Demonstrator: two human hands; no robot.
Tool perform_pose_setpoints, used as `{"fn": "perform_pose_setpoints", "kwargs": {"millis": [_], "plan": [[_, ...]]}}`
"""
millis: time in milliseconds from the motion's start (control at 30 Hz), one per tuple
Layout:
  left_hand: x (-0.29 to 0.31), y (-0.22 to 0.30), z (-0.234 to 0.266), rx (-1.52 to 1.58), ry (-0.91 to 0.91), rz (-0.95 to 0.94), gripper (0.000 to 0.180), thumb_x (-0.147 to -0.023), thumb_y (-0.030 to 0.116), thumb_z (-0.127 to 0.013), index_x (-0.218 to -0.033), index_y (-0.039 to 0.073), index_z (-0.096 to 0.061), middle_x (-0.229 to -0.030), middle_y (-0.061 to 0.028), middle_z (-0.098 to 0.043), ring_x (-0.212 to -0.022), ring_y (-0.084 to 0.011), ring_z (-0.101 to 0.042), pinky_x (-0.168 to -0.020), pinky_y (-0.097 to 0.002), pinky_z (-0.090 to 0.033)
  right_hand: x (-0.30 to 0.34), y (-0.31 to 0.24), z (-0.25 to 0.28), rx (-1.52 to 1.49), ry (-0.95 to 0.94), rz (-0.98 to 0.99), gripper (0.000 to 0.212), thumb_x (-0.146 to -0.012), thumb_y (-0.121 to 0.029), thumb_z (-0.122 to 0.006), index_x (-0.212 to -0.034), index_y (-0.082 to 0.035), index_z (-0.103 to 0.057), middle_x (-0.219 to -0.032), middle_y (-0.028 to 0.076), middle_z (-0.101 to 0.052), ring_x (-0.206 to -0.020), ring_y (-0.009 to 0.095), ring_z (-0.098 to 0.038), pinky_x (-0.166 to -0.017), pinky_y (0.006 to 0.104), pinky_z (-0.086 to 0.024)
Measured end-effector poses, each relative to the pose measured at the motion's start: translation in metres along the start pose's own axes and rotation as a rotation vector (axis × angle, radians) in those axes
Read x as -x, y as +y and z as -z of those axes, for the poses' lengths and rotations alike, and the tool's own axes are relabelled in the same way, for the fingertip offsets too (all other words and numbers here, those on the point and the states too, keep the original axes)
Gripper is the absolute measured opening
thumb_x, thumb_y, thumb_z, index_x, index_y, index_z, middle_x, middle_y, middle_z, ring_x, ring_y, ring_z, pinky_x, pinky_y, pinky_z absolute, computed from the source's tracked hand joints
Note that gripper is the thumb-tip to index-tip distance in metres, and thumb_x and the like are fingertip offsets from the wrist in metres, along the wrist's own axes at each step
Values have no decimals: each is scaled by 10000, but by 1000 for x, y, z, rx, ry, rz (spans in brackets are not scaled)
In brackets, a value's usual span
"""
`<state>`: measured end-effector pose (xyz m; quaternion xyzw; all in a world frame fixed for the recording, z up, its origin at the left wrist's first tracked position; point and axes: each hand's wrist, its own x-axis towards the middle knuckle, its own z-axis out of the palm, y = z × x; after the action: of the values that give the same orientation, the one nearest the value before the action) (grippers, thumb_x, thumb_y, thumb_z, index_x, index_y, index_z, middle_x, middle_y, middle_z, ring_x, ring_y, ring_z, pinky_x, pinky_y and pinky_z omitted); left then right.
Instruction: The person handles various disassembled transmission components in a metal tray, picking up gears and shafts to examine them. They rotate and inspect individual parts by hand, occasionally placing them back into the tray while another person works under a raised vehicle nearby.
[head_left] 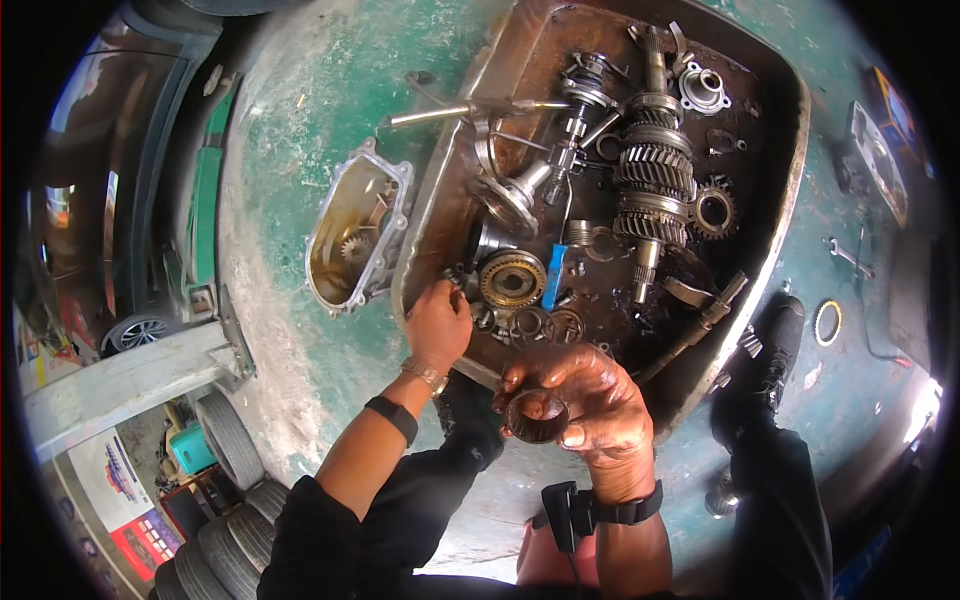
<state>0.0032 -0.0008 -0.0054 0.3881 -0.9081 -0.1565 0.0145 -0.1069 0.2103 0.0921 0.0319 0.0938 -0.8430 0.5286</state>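
Observation:
My right hand [608, 415] is oily and holds a needle bearing [537, 431], a short metal ring with a ribbed inner wall, between thumb and fingers in front of the tray's near edge. My left hand [438, 325] reaches over the near left corner of the metal tray [424, 225]. Its fingers are pinched together beside a round gear with a brass-coloured ring [512, 279]; what they grip, if anything, is hidden. Several small rings [531, 325] lie just right of that hand. A blue-handled screwdriver [554, 277] rests among the parts.
A gear shaft [655, 175], a flanged shaft [510, 203] and a loose gear [714, 209] lie in the tray. On the green floor to the left sits an open metal housing [318, 250]. A wrench [850, 257] and a ring [827, 322] lie right. Tyres [230, 548] stand lower left.

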Motion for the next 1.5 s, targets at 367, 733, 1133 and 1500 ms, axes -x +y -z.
{"fn": "perform_pose_setpoints", "kwargs": {"millis": [367,733,1133,1500], "plan": [[1,0,1,-54,-20,19,124,-827,167,-633,-894,63,-629,-895,-154,-656,-816,-398,-634,-705,-500,-509,-1,-4,-15,17,86,-143,590,-674,44,-794,-1224,18,-584,-1195,138,-626,-1064,217,-608,-875,308,-508],[-1,2,1,-50,-39,34,115,-835,158,-625,-876,51,-629,-893,-173,-658,-803,-407,-633,-695,-500,-508,-1,-4,-15,-58,117,-127,601,-835,-265,-677,-1293,86,-510,-1010,351,-611,-819,428,-677,-654,471,-572],[0,0,3,-25,-47,17,114,-835,154,-622,-883,51,-627,-907,-167,-660,-808,-414,-631,-689,-499,-509,-5,0,-20,-79,104,-34,589,-772,-109,-768,-1310,-25,-542,-1145,264,-600,-1049,411,-620,-820,498,-552],[0,2,4,-31,-66,43,135,-846,175,-606,-901,52,-620,-924,-169,-658,-830,-418,-625,-720,-510,-507,-6,4,-18,175,130,8,569,-712,122,-766,-1221,-33,-565,-1173,88,-605,-1077,205,-606,-904,338,-522]]}}
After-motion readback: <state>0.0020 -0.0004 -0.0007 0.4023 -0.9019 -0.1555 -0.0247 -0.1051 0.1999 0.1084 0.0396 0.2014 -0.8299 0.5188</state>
